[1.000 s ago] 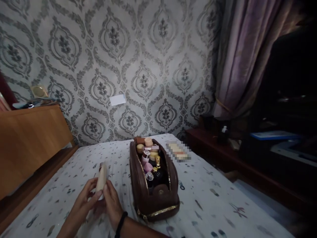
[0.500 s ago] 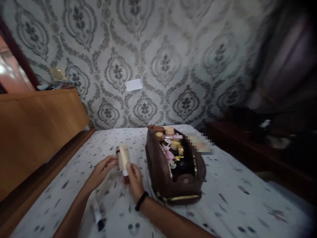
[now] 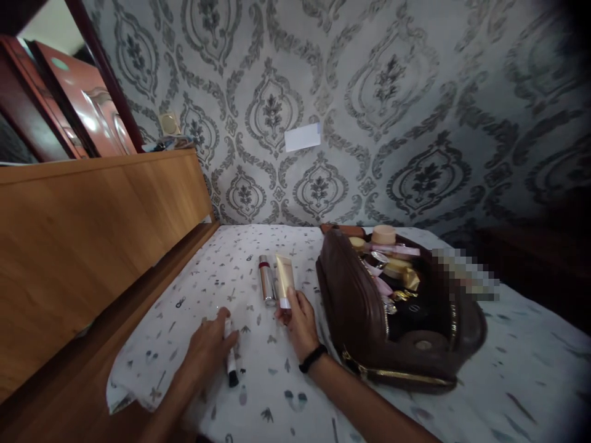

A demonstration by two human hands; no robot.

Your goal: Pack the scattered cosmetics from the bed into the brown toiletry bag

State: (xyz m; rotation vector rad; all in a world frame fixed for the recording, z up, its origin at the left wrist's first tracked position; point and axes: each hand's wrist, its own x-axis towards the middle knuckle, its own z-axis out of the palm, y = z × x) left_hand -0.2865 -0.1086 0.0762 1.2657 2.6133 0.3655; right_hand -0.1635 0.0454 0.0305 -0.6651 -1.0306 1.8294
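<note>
My right hand [image 3: 302, 323] is closed around the lower end of a cream-yellow squeeze tube [image 3: 285, 277], pointing its flat end up and away from me. Just left of the tube, a shiny brown-and-silver cylinder with a dark red band [image 3: 266, 280] rests on the patterned bedsheet [image 3: 268, 394]. Nearer to me, my left hand [image 3: 207, 341] has its thumb and fingers about a slim white makeup brush [image 3: 232, 363] with a black tip, lying on the sheet. To the right, an unzipped brown leather bag [image 3: 346, 295] holds several cosmetics [image 3: 394, 271], some in gold and pink.
A wooden board [image 3: 101, 209] borders the bed on the left, small items lying on its top. Patterned wallpaper [image 3: 272, 111] covers the wall behind. Beyond the bag, a blurred-out flat item [image 3: 466, 277] lies on the sheet.
My left hand has left the brown-and-silver cylinder and come back to the brush. The cylinder now rests beside the tube, still in my right hand. The view has swung left.
</note>
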